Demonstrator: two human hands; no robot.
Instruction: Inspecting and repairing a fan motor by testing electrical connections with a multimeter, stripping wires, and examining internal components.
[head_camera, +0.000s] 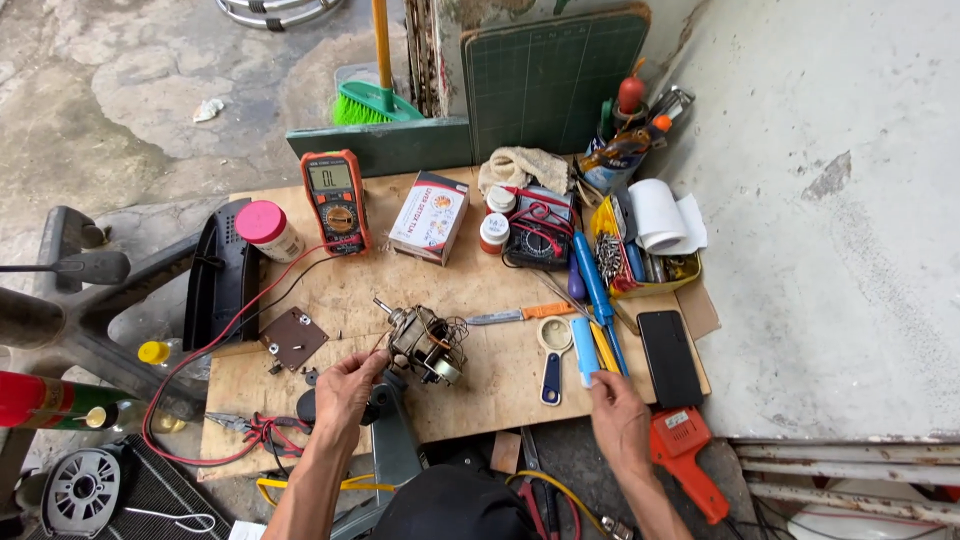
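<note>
- Your left hand (347, 388) sits at the near-left side of the small electric motor (425, 343), fingers pinched together on thin wires at its edge; the motor lies mid-desk, just right of and beyond that grip.
- Your right hand (617, 412) rests at the near edge of the wooden desk (480, 290), fingertips closing on the near end of a blue tool (584, 352); whether it is truly clamped, you cannot tell.
- The motor lies well left of your right hand.
- An orange multimeter (336, 200) stands at the far side.
</note>
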